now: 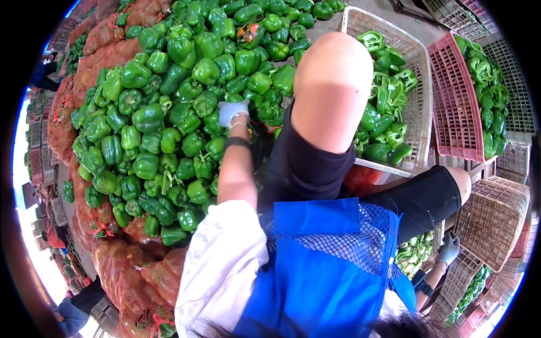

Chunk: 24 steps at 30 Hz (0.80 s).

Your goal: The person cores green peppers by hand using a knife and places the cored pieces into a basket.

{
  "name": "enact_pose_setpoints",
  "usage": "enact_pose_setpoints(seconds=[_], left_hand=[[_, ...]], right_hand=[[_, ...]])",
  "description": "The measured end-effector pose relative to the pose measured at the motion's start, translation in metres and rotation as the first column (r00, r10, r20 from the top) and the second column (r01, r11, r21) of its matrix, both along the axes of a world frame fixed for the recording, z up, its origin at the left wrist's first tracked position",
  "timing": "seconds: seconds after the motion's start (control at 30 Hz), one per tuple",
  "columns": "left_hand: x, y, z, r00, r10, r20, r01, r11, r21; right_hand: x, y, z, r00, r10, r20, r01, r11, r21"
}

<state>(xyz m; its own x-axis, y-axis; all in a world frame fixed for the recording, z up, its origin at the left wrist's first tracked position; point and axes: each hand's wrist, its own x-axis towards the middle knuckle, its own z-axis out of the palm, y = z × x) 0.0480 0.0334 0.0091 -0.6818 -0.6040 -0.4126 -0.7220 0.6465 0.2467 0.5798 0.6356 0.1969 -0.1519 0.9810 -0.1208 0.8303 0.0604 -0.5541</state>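
Note:
My left hand (232, 110), in a pale glove, reaches into a large heap of green bell peppers (148, 118). Its fingers are hidden or too unclear to show whether they grip a pepper. Far out to the right, my right hand (449, 250), in a grey glove, is closed around a thin, pointed tool (464, 224) whose exact kind I cannot tell. That hand is beside a tan plastic crate (492, 224). Beyond my raised knee, a white plastic crate (422, 105) holds green peppers, some of them cut or split. One pepper (249, 34) in the heap has red-orange patches.
Red mesh sacks (122, 270) line the left and lower-left edge of the heap. A pink crate (458, 97) with peppers stands right of the white one. More crates are stacked at the far right. A person's part (72, 312) shows at the lower left.

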Motion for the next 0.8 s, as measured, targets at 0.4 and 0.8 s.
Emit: enact_pose_setpoints(seconds=[0.4,0.8], left_hand=[[-0.009,0.032,0.234,0.888,0.161,-0.431,0.456,-0.425,0.782],[0.07,0.297,0.314,0.156,-0.182,-0.971,0.988,0.035,0.153]], right_hand=[[-0.139,-0.053,0.079,0.686,0.302,-0.662,-0.213,0.953,0.214],[-0.294,-0.2,0.134,0.53,0.695,-0.485,-0.621,0.708,0.335]])
